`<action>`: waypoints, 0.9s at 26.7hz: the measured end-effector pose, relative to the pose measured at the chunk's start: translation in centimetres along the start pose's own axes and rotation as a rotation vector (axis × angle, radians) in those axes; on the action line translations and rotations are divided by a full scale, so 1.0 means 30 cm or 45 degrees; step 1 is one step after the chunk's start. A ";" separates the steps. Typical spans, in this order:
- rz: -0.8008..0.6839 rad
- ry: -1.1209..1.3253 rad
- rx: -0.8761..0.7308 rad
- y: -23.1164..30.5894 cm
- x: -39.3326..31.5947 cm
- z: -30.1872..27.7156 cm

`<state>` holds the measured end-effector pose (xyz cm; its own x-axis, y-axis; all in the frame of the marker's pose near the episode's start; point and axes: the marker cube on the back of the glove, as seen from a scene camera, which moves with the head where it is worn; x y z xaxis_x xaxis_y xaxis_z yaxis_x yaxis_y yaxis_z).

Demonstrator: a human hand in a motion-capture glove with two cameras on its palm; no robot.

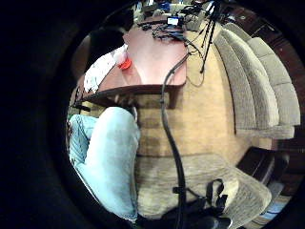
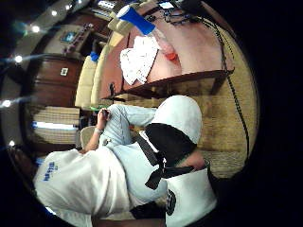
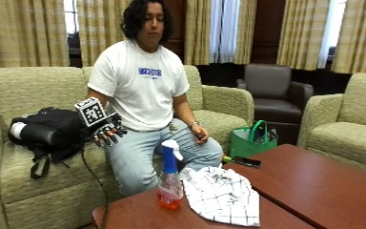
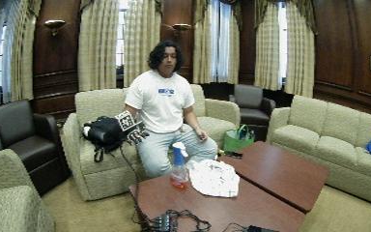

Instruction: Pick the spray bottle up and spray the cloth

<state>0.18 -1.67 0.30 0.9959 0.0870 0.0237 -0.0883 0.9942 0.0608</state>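
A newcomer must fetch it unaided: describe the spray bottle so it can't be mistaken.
Start at the brown table in front of the seated person on the sofa. At its near corner, beside the white checked cloth, stands the bottle, upright. It alone is clear with orange-red liquid at the bottom, a blue neck and a white trigger head.

a person in a white t-shirt (image 3: 142,88) with blue chest print, light blue jeans (image 3: 138,160) and a black glove (image 3: 108,131) on the right hand

Black backpack (image 3: 46,131) on sofa (image 3: 31,186), green bag (image 3: 251,140), wooden table (image 3: 316,186)
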 end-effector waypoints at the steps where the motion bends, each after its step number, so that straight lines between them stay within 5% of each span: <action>1: -0.009 -0.004 -0.031 -0.001 0.002 0.002; 9: 0.058 -0.063 0.136 -0.117 0.009 0.041; 15: -0.049 -0.263 -0.077 -0.140 0.009 0.108; 24: 0.055 -0.635 -0.054 -0.305 -0.048 0.194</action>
<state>-0.54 -11.25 5.52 0.8606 0.0978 0.4998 -0.1180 0.9930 0.0089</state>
